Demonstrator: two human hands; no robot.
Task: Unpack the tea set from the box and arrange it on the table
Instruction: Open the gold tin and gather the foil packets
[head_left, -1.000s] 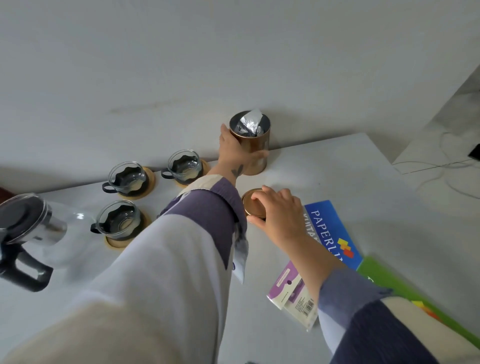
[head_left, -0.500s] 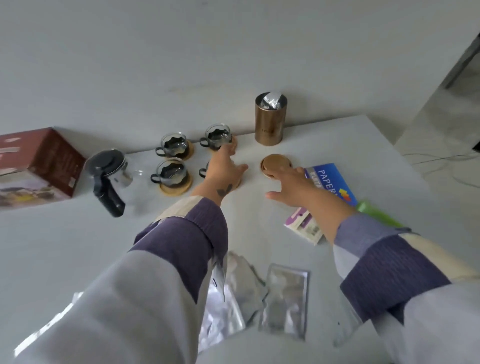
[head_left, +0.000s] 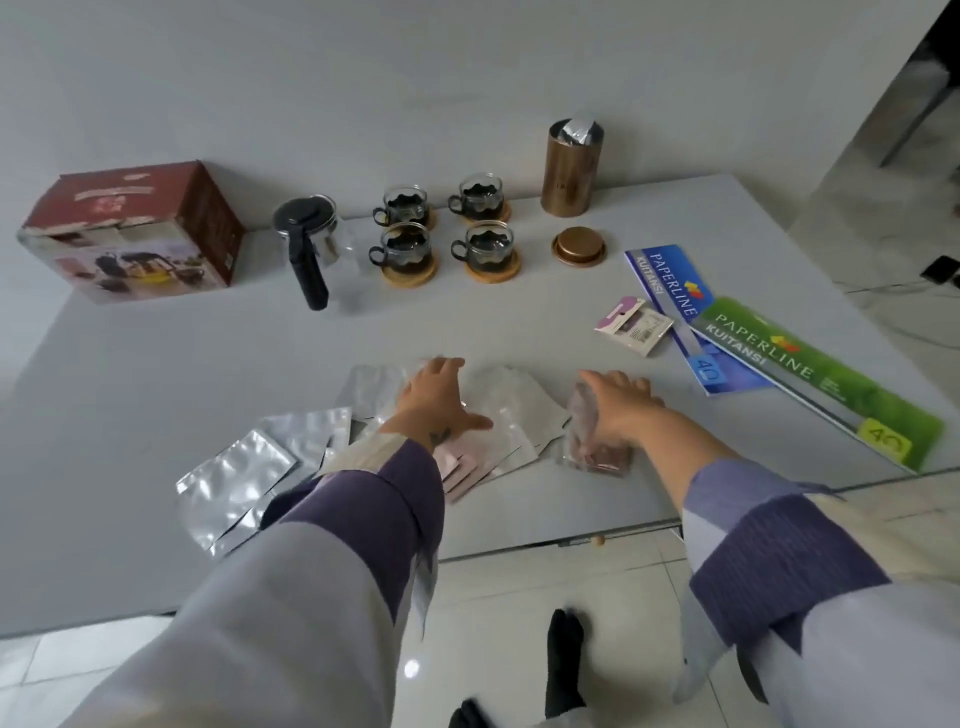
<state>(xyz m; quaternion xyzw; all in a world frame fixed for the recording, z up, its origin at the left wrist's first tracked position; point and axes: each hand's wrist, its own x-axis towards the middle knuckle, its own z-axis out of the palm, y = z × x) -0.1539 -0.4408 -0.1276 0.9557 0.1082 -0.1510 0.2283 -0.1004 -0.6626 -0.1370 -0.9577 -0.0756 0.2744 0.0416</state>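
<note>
Risk: left hand (head_left: 441, 402) flat, fingers straight, on foil pouches (head_left: 244, 478) overhanging the desk (head_left: 156, 364) edge, right hand (head_left: 615, 410) apparently curled on a clear packet (head_left: 592, 441); sweeping could drop them, tea set (head_left: 447, 234) standing clear at back.

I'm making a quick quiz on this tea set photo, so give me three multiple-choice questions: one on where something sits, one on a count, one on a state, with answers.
1. Where does the lid lie?
A. On the canister
B. On the table in front of the canister
C. Inside the box

2. How many cups stand on coasters?
A. Two
B. Six
C. Four

3. In what state is the canister?
A. Open, with a foil bag sticking out
B. Closed with its lid
C. Tipped on its side

Answers:
1 B: the lid rests flat on the table, apart from the canister.
2 C: four cups form a two-by-two block.
3 A: the canister stands upright, its top uncovered, foil showing.
</note>
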